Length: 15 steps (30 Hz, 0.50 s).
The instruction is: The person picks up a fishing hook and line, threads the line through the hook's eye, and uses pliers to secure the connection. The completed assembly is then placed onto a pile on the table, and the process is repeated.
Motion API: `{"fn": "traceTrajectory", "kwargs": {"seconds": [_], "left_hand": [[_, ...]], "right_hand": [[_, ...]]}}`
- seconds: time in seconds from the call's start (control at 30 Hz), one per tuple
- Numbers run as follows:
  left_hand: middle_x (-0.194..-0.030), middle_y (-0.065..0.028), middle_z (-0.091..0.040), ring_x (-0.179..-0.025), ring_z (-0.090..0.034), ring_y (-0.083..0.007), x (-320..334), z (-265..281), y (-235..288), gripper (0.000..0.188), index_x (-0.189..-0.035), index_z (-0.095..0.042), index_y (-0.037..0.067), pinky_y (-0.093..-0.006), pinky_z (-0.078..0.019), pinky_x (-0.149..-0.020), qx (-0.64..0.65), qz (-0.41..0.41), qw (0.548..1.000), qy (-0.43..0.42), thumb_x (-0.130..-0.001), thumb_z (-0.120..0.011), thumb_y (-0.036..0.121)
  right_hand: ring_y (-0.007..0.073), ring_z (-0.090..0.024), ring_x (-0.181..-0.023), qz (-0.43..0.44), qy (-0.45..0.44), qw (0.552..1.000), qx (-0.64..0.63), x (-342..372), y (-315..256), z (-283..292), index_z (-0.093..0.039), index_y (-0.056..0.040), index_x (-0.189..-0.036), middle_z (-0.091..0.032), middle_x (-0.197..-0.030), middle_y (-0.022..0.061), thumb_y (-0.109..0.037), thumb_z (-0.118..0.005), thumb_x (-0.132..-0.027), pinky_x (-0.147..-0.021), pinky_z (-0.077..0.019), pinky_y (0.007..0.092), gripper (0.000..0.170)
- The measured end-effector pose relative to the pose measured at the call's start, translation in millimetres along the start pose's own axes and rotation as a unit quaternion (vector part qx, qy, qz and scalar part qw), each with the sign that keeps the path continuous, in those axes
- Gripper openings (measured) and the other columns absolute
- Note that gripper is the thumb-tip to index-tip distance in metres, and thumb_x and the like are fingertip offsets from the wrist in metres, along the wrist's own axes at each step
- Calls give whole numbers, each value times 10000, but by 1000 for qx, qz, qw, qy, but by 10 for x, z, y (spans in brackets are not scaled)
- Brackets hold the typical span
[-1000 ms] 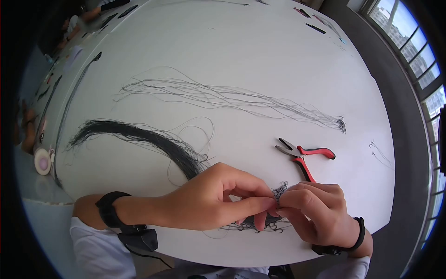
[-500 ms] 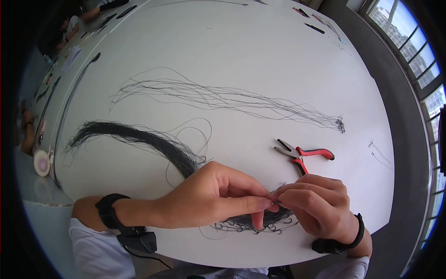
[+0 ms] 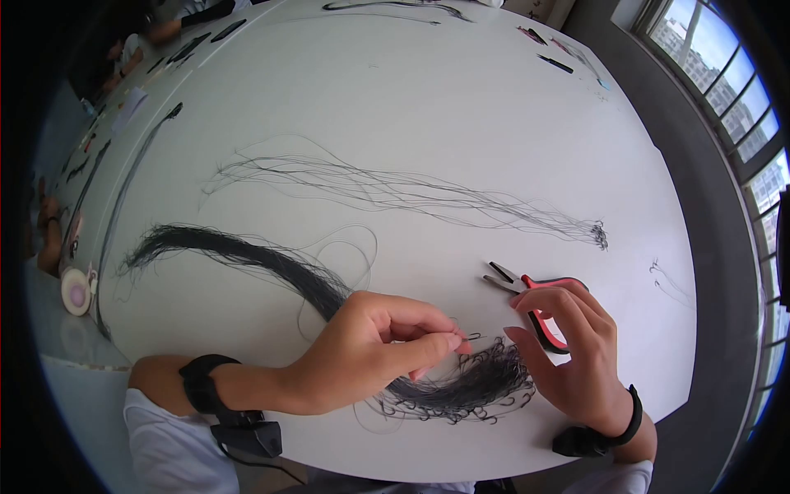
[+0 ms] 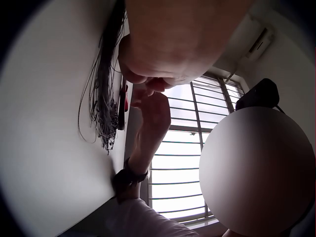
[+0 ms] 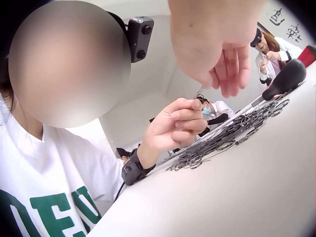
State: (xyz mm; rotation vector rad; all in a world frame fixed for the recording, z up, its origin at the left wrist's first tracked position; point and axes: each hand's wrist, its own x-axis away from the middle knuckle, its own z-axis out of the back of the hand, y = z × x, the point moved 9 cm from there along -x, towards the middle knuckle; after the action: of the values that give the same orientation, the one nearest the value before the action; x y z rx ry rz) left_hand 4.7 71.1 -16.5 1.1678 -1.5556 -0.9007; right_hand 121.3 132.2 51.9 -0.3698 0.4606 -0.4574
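In the head view my left hand (image 3: 395, 346) pinches a small fish hook (image 3: 471, 337) between thumb and forefinger, its shank jutting right. Below lies a thick bundle of dark fishing lines (image 3: 255, 253), which runs under that hand and ends in a dense cluster of fish hooks (image 3: 485, 387). My right hand (image 3: 583, 350) hovers just right of the cluster, thumb and forefinger apart with nothing between them. Its fingers overlap the red-handled pliers (image 3: 517, 284), partly hidden behind them. In the right wrist view the right hand's fingers (image 5: 232, 69) hang loosely extended.
A thinner bunch of hooked lines (image 3: 395, 191) stretches across the white table (image 3: 461, 99) farther back. A few loose hooks (image 3: 656, 272) lie near the right edge. A black pen-like tool (image 3: 555, 63) sits at the far right, a pale round object (image 3: 76, 291) at the left.
My hands were together at the hook; the right hand has let go and moved right toward the pliers, its fingers spreading. The left hand has shifted slightly left, still pinching the hook.
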Motion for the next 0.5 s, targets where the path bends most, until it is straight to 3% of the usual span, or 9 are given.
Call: {"fn": "traceTrajectory", "kwargs": {"seconds": [0.03,0.1,0.13,0.23,0.3,0.37,0.47,0.5], "left_hand": [[-651,-16,-560,-556,-466,-51,-10,15,-23,160,-968,-621,-88,-205,-438,-576,-1,-3,1000,0,-871,-536,8],[-601,-10,-528,-537,-452,-49,-27,78,42,160,-955,-622,-98,-203,-457,-605,12,-46,999,22,-867,-537,6],[-601,-10,-528,-537,-452,-49,-26,79,65,160,-955,-622,-98,-203,-457,-605,11,-49,999,22,-867,-537,6],[-567,-6,-499,-504,-418,-42,-51,118,41,161,-940,-626,-102,-198,-451,-594,-14,-12,998,52,-864,-540,10],[-563,-1,-484,-481,-381,-30,-51,183,-12,164,-932,-633,-95,-182,-376,-486,5,-28,996,82,-861,-552,30],[-556,2,-468,-455,-333,-27,-44,188,-18,176,-923,-635,-87,-188,-238,-392,13,-6,995,100,-853,-564,58],[-554,1,-463,-448,-328,-29,-65,181,10,163,-898,-636,-83,-185,-235,-386,3,-27,995,95,-849,-559,53],[-560,-5,-477,-463,-358,-33,-57,206,-19,163,-909,-635,-84,-179,-275,-402,8,-2,994,111,-861,-559,51]], "right_hand": [[258,-590,-766,2,1,1000,1,2,11,19,-556,-11,-853,-600,-876,113,-12,-705,-686,-622,-485,344,224],[329,-518,-981,-41,-16,990,135,17,143,33,-522,-23,-819,-535,-1026,155,-89,-732,-679,-801,-436,418,261],[365,-448,-1077,-88,-51,986,135,77,278,-11,-508,-31,-793,-460,-1148,178,-120,-730,-685,-888,-371,454,262],[350,-456,-1055,-86,-85,979,162,134,343,20,-523,-25,-819,-457,-1129,177,-125,-713,-701,-891,-368,446,245],[340,-457,-1033,-80,-90,983,136,113,330,-70,-545,-17,-856,-455,-1101,172,-128,-695,-716,-898,-364,443,234],[333,-455,-1012,-75,-88,987,108,116,359,-87,-562,3,-892,-451,-1057,173,-106,-665,-732,-922,-357,463,219],[339,-456,-1008,-77,-91,985,127,136,388,-120,-545,20,-908,-448,-1048,183,-100,-627,-762,-952,-335,506,206],[347,-454,-1014,-81,-88,987,105,135,395,-131,-530,25,-924,-447,-1052,190,-105,-609,-779,-955,-327,526,210]]}}
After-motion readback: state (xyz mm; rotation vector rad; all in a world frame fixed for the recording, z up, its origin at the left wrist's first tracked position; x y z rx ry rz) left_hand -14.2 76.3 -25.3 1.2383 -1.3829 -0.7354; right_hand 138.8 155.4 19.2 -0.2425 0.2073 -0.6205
